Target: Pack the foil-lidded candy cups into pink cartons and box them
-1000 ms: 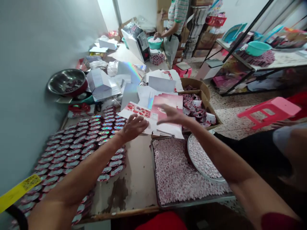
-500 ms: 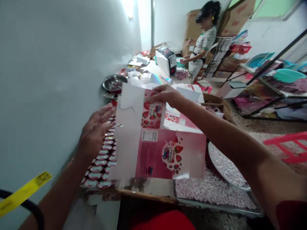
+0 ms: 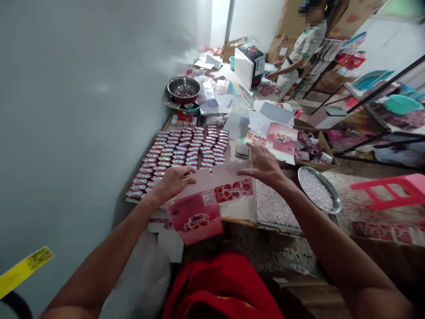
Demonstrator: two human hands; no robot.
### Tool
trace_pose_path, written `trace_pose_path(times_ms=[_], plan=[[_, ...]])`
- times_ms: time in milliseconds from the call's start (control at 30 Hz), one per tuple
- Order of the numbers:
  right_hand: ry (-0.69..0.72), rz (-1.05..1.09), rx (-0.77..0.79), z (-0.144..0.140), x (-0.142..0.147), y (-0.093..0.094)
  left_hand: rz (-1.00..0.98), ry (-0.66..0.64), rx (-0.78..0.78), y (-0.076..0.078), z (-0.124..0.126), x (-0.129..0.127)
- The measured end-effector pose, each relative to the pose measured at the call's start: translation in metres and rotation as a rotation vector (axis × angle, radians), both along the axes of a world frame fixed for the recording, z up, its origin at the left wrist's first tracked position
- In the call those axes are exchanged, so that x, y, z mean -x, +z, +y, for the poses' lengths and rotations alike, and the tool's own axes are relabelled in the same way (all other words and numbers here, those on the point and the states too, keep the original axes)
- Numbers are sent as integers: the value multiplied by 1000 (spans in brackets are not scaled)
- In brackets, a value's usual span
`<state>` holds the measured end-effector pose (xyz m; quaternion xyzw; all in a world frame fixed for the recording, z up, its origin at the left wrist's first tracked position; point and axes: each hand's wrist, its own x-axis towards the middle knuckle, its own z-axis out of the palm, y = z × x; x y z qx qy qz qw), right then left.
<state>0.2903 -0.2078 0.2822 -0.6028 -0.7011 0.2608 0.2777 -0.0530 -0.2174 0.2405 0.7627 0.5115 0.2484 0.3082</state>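
Observation:
A pink printed carton (image 3: 195, 221) with strawberry pictures hangs over the table's front edge, partly folded, with a white flap along its top. At its upper left corner my left hand (image 3: 171, 184) is closed on the flap, thumb and fingers near the edge. My right hand (image 3: 265, 166) holds the flap's right end, the thumb lying across it and the fingers reaching past the edge. Beyond the carton stand rows of small packs with shiny lids (image 3: 186, 148). A small grey flat object (image 3: 242, 151) lies just left of my right fingers.
A metal tray (image 3: 275, 223) and a round bowl (image 3: 338, 201), both with small pale pieces, are at right. Behind them are more flat cartons (image 3: 282, 138) and a cardboard box (image 3: 327, 148). A steel bowl (image 3: 184, 84) sits by the wall. Another person (image 3: 302, 53) stands farther back.
The carton has come down and towards me, its top now folded over. My left hand, apart from it before, now grips it. My right hand has shifted to its right end.

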Motion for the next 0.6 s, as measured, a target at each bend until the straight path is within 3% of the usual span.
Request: trace_pose_path(times_ms=[67,133,167,267,400,467,600], plan=[[227,-252,17,2,18,-4,58,-139,-34,-7,0,-5],[456,-363,218,9,36,-15,104,-219,-73,-15,-1,-12],[503,-344,344,12,42,-24,124,-246,-101,-20,-2,-16],[384,-92,663,12,40,-59,144,-293,-272,-35,-17,-29],[235,277,977,2,8,-95,121,-247,-492,-62,-54,-53],[271,264,955,1,-6,-104,159,-241,-486,-74,-67,-64],[533,-59,454,12,-5,-112,342,-278,-428,-82,-64,-69]])
